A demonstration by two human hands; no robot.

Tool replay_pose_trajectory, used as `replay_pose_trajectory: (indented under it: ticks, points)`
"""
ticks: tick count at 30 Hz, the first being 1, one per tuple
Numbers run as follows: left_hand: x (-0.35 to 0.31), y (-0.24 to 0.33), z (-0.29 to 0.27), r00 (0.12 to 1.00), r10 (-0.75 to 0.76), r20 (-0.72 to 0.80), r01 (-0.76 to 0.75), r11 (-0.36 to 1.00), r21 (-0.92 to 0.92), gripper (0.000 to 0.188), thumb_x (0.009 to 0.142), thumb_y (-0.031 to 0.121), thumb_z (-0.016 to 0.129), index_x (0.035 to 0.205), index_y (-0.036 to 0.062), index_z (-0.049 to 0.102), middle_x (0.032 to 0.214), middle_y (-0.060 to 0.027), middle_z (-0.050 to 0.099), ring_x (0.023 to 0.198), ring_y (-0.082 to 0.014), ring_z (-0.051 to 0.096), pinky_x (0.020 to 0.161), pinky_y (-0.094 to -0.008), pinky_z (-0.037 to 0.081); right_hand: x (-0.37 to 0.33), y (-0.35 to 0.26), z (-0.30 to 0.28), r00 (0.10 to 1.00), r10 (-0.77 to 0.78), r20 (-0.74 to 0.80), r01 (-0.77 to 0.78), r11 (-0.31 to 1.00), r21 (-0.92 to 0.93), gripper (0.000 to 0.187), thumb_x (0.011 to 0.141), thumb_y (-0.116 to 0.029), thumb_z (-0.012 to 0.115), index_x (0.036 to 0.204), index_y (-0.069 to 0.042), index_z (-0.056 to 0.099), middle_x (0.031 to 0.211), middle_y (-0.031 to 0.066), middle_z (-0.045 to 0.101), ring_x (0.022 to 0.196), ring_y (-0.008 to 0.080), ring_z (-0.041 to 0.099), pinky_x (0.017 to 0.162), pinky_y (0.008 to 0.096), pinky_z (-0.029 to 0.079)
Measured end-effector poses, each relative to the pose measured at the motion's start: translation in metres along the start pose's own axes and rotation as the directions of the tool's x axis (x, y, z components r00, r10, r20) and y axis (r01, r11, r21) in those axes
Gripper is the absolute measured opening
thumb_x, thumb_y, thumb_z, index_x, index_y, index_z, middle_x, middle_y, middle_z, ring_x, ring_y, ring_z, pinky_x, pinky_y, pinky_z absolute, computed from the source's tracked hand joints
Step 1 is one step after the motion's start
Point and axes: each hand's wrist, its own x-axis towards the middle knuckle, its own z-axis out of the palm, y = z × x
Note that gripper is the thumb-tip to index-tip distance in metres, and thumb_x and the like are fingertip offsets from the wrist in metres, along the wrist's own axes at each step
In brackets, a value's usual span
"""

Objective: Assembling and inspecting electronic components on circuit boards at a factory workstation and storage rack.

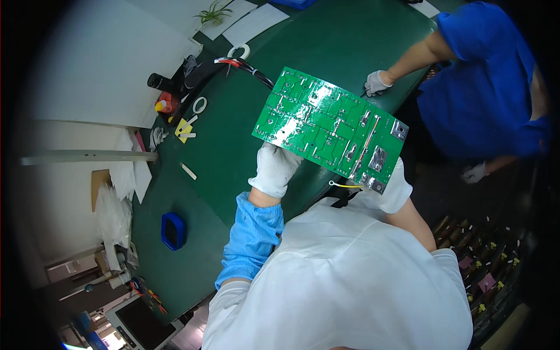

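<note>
A large green circuit board [318, 119] is held up in front of me, its soldered side showing. My left hand [274, 170], in a white glove with a blue sleeve behind it, grips the board's near left edge; its fingertips go out of sight beneath. At the near right corner my right hand [398, 189], also white-gloved, supports the board, with its fingers mostly hidden behind it. A bundle of black and red cables [252, 71] runs out from the far left end. A short yellow wire with a ring terminal [344, 185] sticks out by the near right corner.
Below the board is a green-topped table [204, 233]. It bears a blue tray [172, 231], a white tape roll [199, 105], yellow notes [185, 130] and a black bottle [158, 81]. At right a co-worker in blue [478, 99] reaches a gloved hand onto the table. Racked parts [481, 262] stand lower right.
</note>
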Motion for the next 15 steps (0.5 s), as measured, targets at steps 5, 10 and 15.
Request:
replay_pose_trajectory:
  ticks: [5, 10, 15]
  points:
    - [0.014, -0.014, -0.020, 0.991, 0.127, 0.046, -0.130, 0.804, 0.579, 0.040, 0.100, 0.026, 0.037, 0.132, 0.0033, 0.046, 0.136, -0.0134, 0.050, 0.124, -0.0288, 0.049, 0.105, -0.0444, 0.039, 0.010, -0.017, -0.011, 1.000, -0.016, -0.011, 0.015, 0.998, -0.054, 0.039, 0.096, -0.023, 0.045, 0.128, -0.002, 0.051, 0.123, 0.0183, 0.059, 0.109, 0.0335, 0.061, 0.092, 0.0531, 0.050]
    - [-0.001, 0.004, -0.015, 0.986, 0.004, 0.167, 0.062, 0.920, -0.388, 0.039, 0.102, 0.024, 0.034, 0.133, 0.0020, 0.043, 0.139, -0.0126, 0.045, 0.125, -0.0303, 0.045, 0.104, -0.0471, 0.038, 0.009, -0.003, -0.004, 1.000, -0.012, 0.014, 0.013, 0.999, -0.049, 0.038, 0.096, -0.023, 0.046, 0.126, 0.000, 0.052, 0.119, 0.0195, 0.060, 0.105, 0.0332, 0.063, 0.087, 0.0525, 0.053]
    - [0.002, 0.000, -0.018, 0.993, -0.052, 0.107, 0.090, 0.917, -0.388, 0.040, 0.102, 0.026, 0.035, 0.134, 0.0028, 0.043, 0.140, -0.0123, 0.045, 0.127, -0.0302, 0.044, 0.107, -0.0471, 0.035, 0.011, 0.000, -0.005, 0.996, -0.070, -0.049, 0.066, 0.995, -0.077, 0.035, 0.096, -0.021, 0.045, 0.123, 0.001, 0.053, 0.116, 0.0199, 0.062, 0.099, 0.0337, 0.066, 0.080, 0.0514, 0.057]
